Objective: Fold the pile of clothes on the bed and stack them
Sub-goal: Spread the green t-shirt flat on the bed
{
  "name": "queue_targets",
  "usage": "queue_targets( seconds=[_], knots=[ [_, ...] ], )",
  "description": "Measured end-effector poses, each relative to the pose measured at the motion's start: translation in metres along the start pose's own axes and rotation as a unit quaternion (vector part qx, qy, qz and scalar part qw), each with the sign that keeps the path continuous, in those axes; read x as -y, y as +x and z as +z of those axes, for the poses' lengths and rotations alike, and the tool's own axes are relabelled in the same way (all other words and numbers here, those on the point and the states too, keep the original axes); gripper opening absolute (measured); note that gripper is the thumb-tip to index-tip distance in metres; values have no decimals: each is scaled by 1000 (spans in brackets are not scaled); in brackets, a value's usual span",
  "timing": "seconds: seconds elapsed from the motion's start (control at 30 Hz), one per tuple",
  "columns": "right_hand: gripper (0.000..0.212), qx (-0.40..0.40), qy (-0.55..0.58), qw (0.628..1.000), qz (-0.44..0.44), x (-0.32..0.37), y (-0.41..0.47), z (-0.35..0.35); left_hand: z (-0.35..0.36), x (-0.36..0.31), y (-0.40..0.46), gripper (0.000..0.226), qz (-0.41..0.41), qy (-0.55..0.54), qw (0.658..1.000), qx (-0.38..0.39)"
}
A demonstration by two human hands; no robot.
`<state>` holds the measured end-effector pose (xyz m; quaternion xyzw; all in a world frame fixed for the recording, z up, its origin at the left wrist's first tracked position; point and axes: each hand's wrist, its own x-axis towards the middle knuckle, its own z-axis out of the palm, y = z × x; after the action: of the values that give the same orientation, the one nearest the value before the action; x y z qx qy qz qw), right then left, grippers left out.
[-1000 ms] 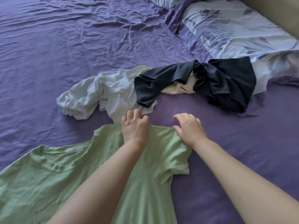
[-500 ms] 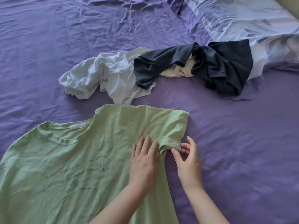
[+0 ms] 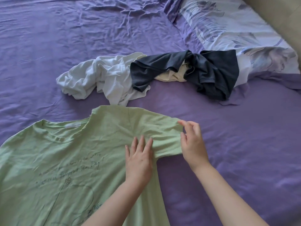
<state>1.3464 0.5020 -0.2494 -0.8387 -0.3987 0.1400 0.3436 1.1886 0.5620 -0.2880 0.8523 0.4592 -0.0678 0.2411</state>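
Smoothing had given way to working the sleeve: a second before, both hands were curled on the far shoulder edge of the green T-shirt [image 3: 68, 168]; they had since drawn back toward the person and settled at the sleeve on the right side. That suggested the shirt was now spread flat enough, chest print up, on the purple bed sheet [image 3: 236, 144], and that the first fold, the sleeve turned inward, was about to begin. The left hand [image 3: 139, 162] lay flat with straight fingers pressing the cloth just beneath the sleeve seam, holding nothing, pinning the body of the shirt. The right hand [image 3: 193, 142] hovered at the sleeve's open end, fingers loosely spread and slightly bent, index tip touching the hem; no grip had closed on it yet. Beyond the shirt, the rest of the pile waited unfolded: a white garment [image 3: 101, 79] with a dark navy garment [image 3: 211, 74] draped partly over it, a cream piece [image 3: 171, 76] showing between, near the floral pillow [image 3: 228, 26]
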Motion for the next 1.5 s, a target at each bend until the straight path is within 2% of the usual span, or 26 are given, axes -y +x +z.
queue_targets(
  seconds=[0.07,0.2,0.27,0.33,0.4,0.53,0.7,0.77,0.83,0.9,1.0,1.1,1.17,1.3,1.4,1.5],
  knots=[
    [38,15,-29,999,-4,-6,4,-1,-3,-2,4,49,-10,42,999,22],
    [30,18,-141,990,4,-12,3,9,2,-7,13,67,-10,109,992,61],
    [33,-6,-254,965,-63,-14,-6,20,11,-6,15,79,-4,137,989,60],
    [28,9,-304,943,-139,-15,-13,35,16,-3,13,86,16,142,989,29],
    [31,20,-296,943,-148,-14,-8,48,21,2,9,87,34,118,992,18],
    [42,37,-295,954,-32,-17,29,59,26,11,8,84,66,118,991,-4],
    [15,39,-373,921,-106,-23,75,50,31,17,15,71,135,117,983,-35],
    [18,47,-377,921,-82,-27,96,46,30,19,25,63,163,125,977,-55],
    [25,9,-349,935,-65,-30,104,47,28,19,33,53,176,127,974,-62],
    [32,-30,-294,950,-96,-21,92,54,29,21,37,50,184,128,972,-65],
    [36,21,-252,952,-173,-12,51,81,30,22,35,66,145,124,980,-58],
    [48,141,-253,943,-162,-16,26,93,25,33,30,82,91,121,987,-59],
    [56,169,-311,922,-157,-25,29,93,21,51,26,86,79,126,987,-61],
    [64,202,-396,887,-123,-21,42,87,8,94,7,77,67,133,987,-54],
    [70,175,-382,901,-109,-3,35,98,-2,125,-12,67,58,139,988,-32],
    [66,185,-360,900,-161,34,7,124,-14,161,-34,62,26,140,990,2]
  ],
)
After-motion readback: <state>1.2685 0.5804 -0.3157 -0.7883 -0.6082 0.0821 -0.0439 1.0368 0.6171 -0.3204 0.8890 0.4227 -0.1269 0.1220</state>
